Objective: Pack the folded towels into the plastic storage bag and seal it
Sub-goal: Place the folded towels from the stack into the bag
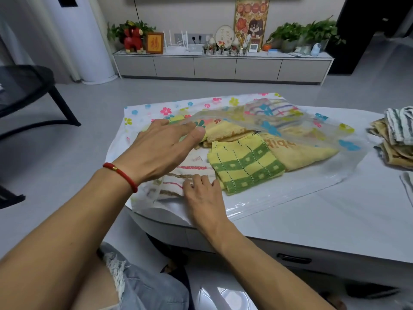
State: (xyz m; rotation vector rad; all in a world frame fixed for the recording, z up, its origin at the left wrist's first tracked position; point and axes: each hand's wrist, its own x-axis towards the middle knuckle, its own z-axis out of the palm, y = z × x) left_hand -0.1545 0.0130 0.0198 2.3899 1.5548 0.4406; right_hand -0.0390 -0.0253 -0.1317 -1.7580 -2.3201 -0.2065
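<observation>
A clear plastic storage bag (156,106) printed with coloured flowers lies on the white table, its mouth open toward me. Several folded towels sit in it: a green-and-yellow one (243,163), plain yellow ones (225,130) behind it, and a white one with red and brown stripes (178,180) at the front left. My left hand (161,151), with a red cord on the wrist, pinches the bag's upper plastic sheet and holds it raised. My right hand (203,193) presses its fingertips on the striped white towel at the bag's mouth.
More folded towels (395,135) are stacked at the table's right edge. The table's rounded front corner (161,220) is just below my hands. A black chair (26,90) stands to the left, and a low cabinet (221,66) runs along the far wall.
</observation>
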